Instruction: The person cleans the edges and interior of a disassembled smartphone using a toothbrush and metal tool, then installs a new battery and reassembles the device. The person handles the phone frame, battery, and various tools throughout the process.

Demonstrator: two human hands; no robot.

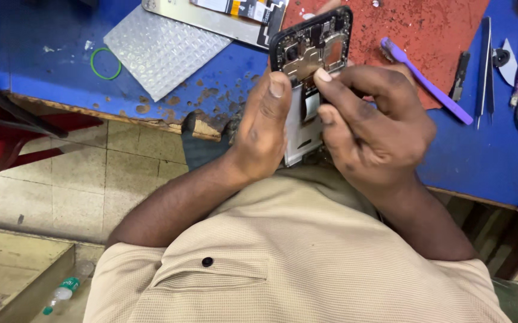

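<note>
Holding opened phone (309, 54) upright at upper centre of frame, long axis running top to bottom, back cover off, circuit board showing. Left hand (265, 128) closed round phone's lower left edge, thumb pressed on board. Right hand (369, 128) closed on right side, thumb and forefinger pinching at small part mid-phone. Purple pry tool (426, 81) lies right, on blue table (486, 155); bubble wrap (160, 48) upper left.

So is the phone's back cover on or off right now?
Off. The phone, held in the left hand and right hand, shows its bare circuit board, camera module and inner frame.
</note>
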